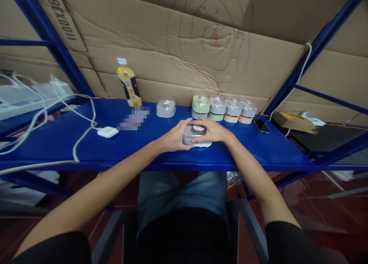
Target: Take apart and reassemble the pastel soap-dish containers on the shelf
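A small grey box [189, 130] with a clear lid and a round white label sits between my two hands near the front of the blue table. My left hand [176, 136] is wrapped round its left side, thumb low on the front. On the other side my right hand [213, 130] curls over the top and right, its thumb across the front. A pale rim shows under the box. Behind the hands are similar boxes in stacks of two: a green one [201, 104] on grey, and several grey ones [217, 105] on green or pink. Another grey box [166, 108] stands alone.
A yellow drink bottle [128, 83] stands at the back left beside a blurred-out patch. White cables [76, 145] and a white case [107, 132] lie on the left of the blue table [138, 151]. A phone [261, 125] and an open carton [294, 122] are at right.
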### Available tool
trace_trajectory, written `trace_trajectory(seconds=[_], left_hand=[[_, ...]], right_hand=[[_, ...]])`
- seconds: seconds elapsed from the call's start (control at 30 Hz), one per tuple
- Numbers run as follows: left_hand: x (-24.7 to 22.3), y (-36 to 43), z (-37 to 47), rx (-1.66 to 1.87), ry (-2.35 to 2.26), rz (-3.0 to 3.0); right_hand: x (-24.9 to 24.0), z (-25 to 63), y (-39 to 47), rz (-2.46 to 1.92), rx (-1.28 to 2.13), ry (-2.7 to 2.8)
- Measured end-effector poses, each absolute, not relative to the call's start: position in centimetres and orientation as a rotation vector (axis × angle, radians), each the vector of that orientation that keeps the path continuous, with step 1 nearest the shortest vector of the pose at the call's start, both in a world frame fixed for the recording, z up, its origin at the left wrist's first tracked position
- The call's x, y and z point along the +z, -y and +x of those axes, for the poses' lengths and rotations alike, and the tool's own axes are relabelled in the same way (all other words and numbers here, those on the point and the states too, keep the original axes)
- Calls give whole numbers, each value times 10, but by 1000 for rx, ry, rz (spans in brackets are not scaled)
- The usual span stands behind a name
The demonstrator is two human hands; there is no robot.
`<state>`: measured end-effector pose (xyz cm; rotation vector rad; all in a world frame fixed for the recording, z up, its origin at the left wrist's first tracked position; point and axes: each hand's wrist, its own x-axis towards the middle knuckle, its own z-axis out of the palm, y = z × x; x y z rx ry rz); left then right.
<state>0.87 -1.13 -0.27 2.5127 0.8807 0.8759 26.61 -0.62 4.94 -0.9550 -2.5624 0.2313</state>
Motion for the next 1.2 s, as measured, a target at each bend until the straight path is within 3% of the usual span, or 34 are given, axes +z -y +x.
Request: trace_trajectory(seconds=[1.2], left_hand=[[4, 9, 8, 851, -910, 2390]], right_hand=[[52, 264, 21, -1058, 256, 2539]])
